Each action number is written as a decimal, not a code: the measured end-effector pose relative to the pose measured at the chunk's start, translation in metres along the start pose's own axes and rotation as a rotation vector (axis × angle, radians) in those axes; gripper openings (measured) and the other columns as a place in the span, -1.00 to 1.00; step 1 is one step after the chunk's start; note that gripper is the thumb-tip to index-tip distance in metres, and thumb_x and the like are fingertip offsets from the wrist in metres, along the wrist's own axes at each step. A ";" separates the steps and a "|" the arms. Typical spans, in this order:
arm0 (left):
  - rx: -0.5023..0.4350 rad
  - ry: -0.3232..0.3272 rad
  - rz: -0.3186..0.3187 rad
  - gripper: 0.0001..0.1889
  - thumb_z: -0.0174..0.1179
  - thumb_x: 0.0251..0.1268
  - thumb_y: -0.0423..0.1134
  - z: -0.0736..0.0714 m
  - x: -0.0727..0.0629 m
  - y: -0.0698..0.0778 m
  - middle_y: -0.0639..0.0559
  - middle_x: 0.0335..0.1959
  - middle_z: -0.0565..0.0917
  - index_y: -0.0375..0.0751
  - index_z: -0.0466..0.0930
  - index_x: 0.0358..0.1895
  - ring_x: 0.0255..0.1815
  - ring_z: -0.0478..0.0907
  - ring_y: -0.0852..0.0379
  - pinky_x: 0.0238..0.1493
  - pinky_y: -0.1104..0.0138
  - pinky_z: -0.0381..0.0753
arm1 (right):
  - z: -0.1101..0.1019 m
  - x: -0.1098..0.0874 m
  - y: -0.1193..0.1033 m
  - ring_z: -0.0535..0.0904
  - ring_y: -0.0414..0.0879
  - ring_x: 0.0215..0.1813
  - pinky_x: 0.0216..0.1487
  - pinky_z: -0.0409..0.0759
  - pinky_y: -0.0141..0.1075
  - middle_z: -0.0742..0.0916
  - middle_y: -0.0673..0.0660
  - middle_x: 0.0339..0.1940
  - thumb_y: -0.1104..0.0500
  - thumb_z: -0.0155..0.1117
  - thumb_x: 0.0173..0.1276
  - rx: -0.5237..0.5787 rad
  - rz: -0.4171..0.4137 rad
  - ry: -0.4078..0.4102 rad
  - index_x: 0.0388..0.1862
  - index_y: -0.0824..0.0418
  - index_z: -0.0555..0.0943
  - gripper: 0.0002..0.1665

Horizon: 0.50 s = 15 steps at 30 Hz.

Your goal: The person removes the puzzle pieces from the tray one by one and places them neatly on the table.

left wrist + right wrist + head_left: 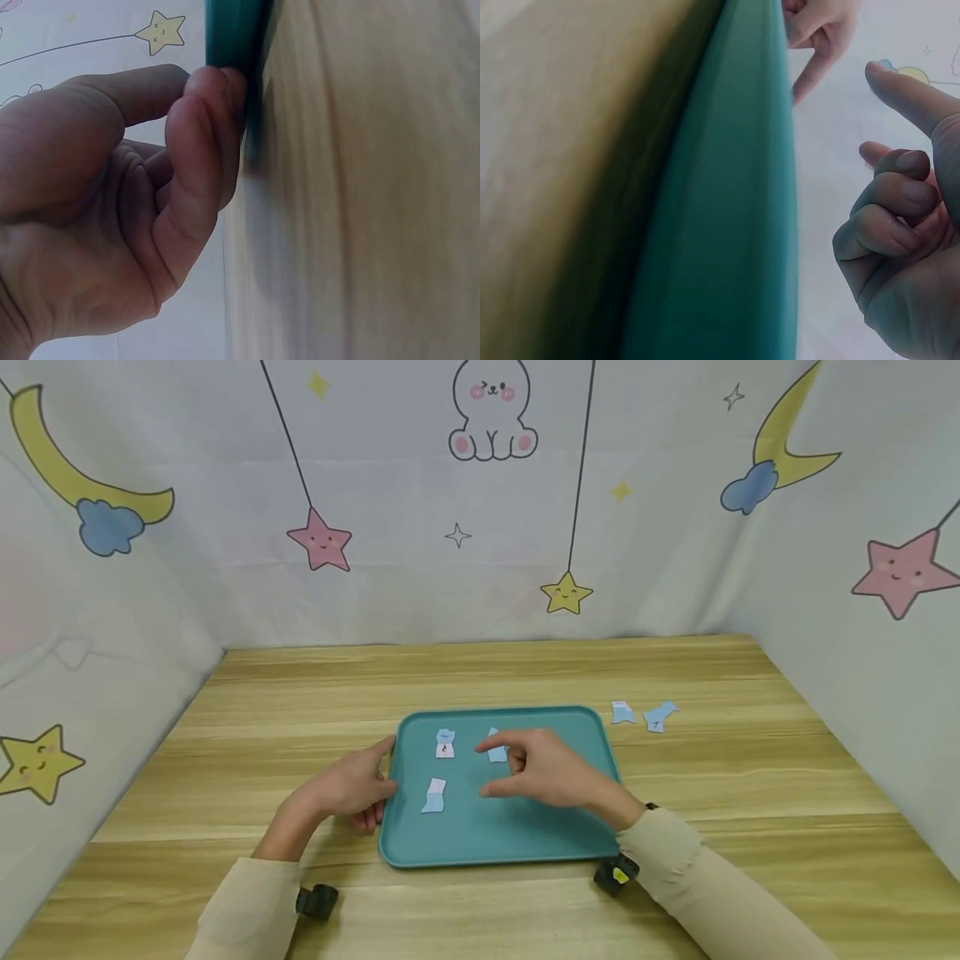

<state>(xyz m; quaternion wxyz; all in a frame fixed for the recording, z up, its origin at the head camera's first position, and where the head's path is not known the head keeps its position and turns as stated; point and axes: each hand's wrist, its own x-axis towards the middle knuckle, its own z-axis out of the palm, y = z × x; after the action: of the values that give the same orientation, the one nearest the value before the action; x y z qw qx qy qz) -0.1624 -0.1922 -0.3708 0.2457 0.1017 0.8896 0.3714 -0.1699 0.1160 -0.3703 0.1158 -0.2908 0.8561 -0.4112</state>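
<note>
Centre of frame: left hand (348, 787) holds the teal rounded-rectangular tray (480, 847) by its left rim; right hand (555, 770), thumb and forefinger wide apart, hovers near a light-blue irregular paper piece (497, 754).

1. I see a wood-grain table (300, 685) reaching back to a white printed curtain (390, 602).
2. At far left I spot a yellow moon (51, 467) with a blue cloud (110, 528).
3. Top centre, I make out a winking cartoon animal (492, 422).

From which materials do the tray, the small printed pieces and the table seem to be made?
The tray: probably smooth plastic, judging by its even teal colour and rounded rim.
The printed pieces: likely paper or thin card, being flat with irregular edges.
The table: streaky wood grain shows; solid wood or laminate, I cannot tell.
</note>
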 end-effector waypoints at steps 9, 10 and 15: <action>0.007 -0.005 -0.008 -0.13 0.06 0.52 -0.41 0.000 -0.001 -0.001 -0.07 -0.68 0.63 -0.43 -0.25 0.71 -0.75 0.57 0.14 -0.62 0.26 0.70 | 0.011 0.008 -0.004 0.32 -0.22 -0.61 -0.45 0.35 -0.39 0.39 -0.10 -0.69 -0.03 0.61 0.27 -0.006 0.023 -0.067 0.33 0.16 0.67 -0.32; 0.008 -0.007 -0.005 -0.13 0.06 0.52 -0.41 -0.001 -0.001 0.000 -0.07 -0.69 0.63 -0.44 -0.26 0.71 -0.75 0.57 0.14 -0.62 0.26 0.70 | 0.012 0.008 -0.004 0.32 -0.22 -0.61 -0.44 0.35 -0.39 0.40 -0.10 -0.69 -0.03 0.61 0.27 -0.008 0.024 -0.075 0.33 0.16 0.67 -0.31; 0.010 -0.013 0.005 -0.14 0.05 0.52 -0.42 -0.002 0.000 0.001 -0.07 -0.68 0.64 -0.44 -0.27 0.71 -0.76 0.57 0.15 -0.63 0.26 0.70 | 0.015 0.010 -0.005 0.32 -0.22 -0.59 -0.40 0.38 -0.37 0.41 -0.09 -0.67 -0.02 0.60 0.28 -0.026 0.035 -0.105 0.37 0.14 0.64 -0.30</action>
<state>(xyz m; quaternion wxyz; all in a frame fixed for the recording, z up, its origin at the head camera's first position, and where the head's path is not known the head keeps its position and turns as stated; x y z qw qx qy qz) -0.1634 -0.1931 -0.3690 0.2501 0.1076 0.8895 0.3670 -0.1689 0.0979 -0.3754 0.1638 -0.2986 0.8590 -0.3824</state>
